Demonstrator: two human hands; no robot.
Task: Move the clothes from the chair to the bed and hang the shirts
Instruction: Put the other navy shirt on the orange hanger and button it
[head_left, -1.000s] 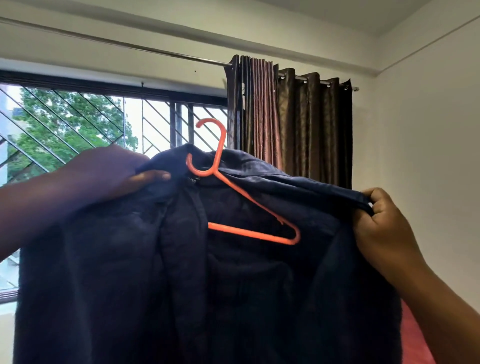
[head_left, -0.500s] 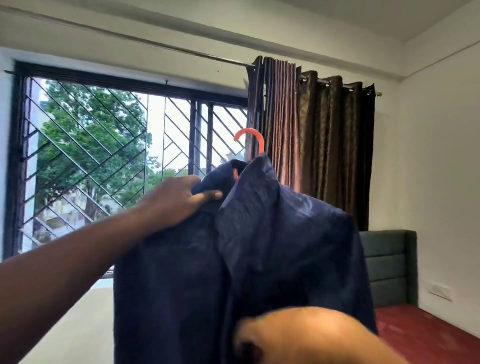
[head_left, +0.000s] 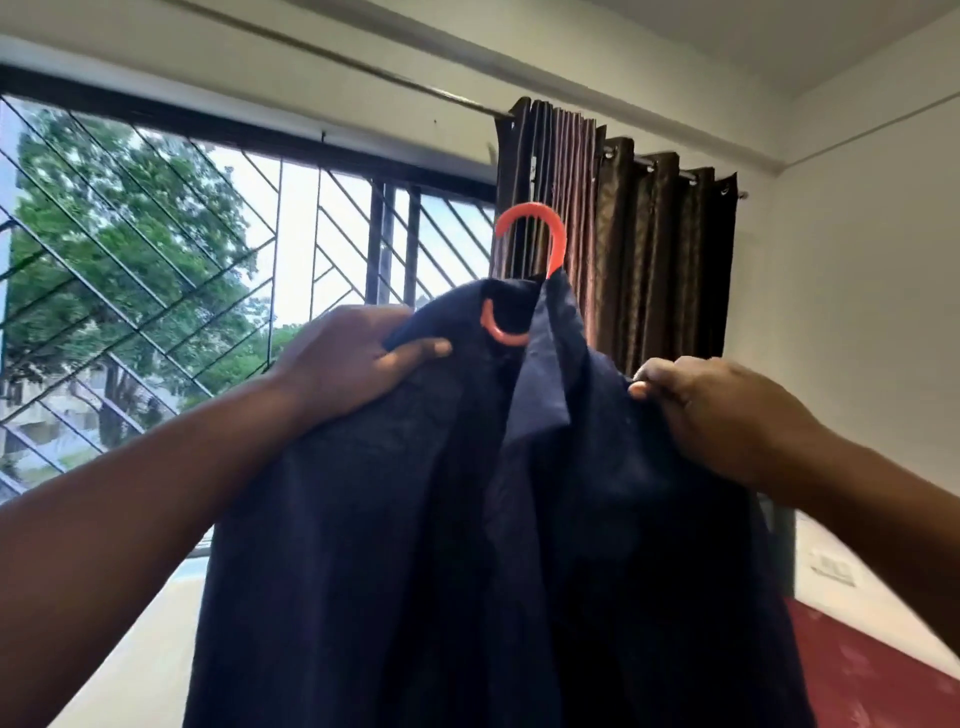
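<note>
A dark navy shirt (head_left: 493, 545) hangs in front of me on an orange plastic hanger (head_left: 540, 234); only the hanger's hook and a small loop at the collar show, the rest is under the cloth. My left hand (head_left: 353, 364) grips the shirt's left shoulder near the collar, thumb over the fabric. My right hand (head_left: 722, 410) pinches the shirt's right shoulder. Both hands hold the shirt up at chest height before the window. The chair is out of view.
A barred window (head_left: 208, 291) fills the left. Brown curtains (head_left: 639, 260) hang from a metal rod (head_left: 363, 73) behind the shirt. A white wall with a socket (head_left: 836, 571) stands at right. Red bedding (head_left: 883, 675) lies at the lower right.
My right hand has come up from the bottom of the view and taken hold of the shirt's right shoulder. The shirt now covers the hanger's bar, which showed a second ago.
</note>
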